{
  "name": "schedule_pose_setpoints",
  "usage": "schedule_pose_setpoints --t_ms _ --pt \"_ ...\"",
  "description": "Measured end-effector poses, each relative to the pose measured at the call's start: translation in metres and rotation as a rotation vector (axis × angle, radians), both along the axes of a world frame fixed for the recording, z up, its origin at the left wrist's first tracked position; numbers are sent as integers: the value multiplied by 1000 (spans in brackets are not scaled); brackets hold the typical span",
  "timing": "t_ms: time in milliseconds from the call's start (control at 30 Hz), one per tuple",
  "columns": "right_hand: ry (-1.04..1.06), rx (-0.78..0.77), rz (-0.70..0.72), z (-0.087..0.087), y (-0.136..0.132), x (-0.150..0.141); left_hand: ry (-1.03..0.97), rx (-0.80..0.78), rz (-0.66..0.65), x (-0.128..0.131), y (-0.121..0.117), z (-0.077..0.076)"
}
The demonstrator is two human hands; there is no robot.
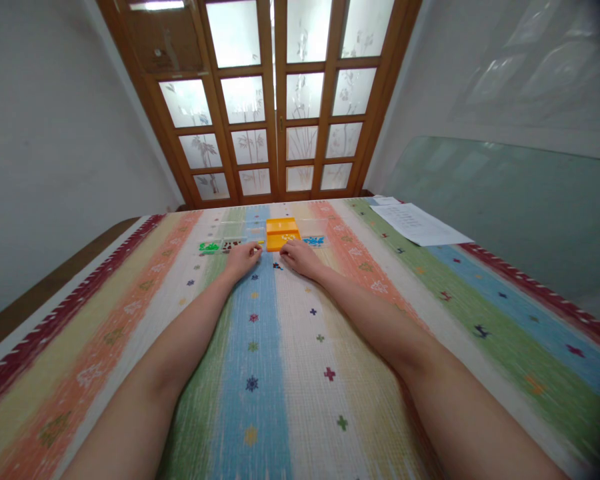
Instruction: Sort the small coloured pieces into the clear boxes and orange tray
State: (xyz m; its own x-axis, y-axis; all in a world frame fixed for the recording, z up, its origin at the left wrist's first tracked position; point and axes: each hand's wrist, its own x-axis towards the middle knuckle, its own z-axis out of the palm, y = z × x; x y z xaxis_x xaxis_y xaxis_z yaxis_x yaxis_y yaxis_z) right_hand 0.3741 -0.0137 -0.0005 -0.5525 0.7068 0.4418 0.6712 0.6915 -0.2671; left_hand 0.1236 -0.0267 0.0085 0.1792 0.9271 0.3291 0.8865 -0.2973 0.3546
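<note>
My left hand (244, 259) is closed in a pinch at the front of the clear compartments. Whatever its fingertips hold is too small to make out. A yellow open box (276, 243) with a raised lid stands between my hands, with some pale pieces inside. My right hand (300, 259) is at that box's front right corner, its fingers bent together and their tips partly hidden. Green pieces (209, 247) and brown pieces (232, 245) lie in clear compartments on the left. Blue pieces (313, 241) fill another on the right. Small dark and blue bits (277, 266) lie on the cloth between my hands.
A striped tablecloth (250, 407) covers the table. Printed paper sheets (417, 225) lie at the far right. A pale glass panel (505, 207) leans along the right wall, and wooden glazed doors (279, 133) stand behind the table.
</note>
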Motion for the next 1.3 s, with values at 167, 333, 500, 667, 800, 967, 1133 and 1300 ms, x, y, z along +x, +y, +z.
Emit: schedule_pose_setpoints --t_ms 167,333,500,667,800,967,1133,1300 --pt "175 1 -298 0 15 19 25 -2 -89 15 -8 3" --pt "211 -34 -477 -2 28 38 74 -36 -184 25 -13 1" --pt "213 -70 -578 -7 37 46 112 -79 -241 24 -13 -1" --pt "288 -35 -570 -3 36 47 38 -110 -312 24 -15 3" --pt "296 -22 -543 1 33 43 9 -151 -387 27 -17 5" --pt "273 4 -496 0 28 37 56 -157 -450 33 -23 5" --pt "284 14 -446 0 27 34 88 -154 -436 37 -25 4" --pt "305 45 -426 3 24 33 103 -147 -428 35 -22 2"
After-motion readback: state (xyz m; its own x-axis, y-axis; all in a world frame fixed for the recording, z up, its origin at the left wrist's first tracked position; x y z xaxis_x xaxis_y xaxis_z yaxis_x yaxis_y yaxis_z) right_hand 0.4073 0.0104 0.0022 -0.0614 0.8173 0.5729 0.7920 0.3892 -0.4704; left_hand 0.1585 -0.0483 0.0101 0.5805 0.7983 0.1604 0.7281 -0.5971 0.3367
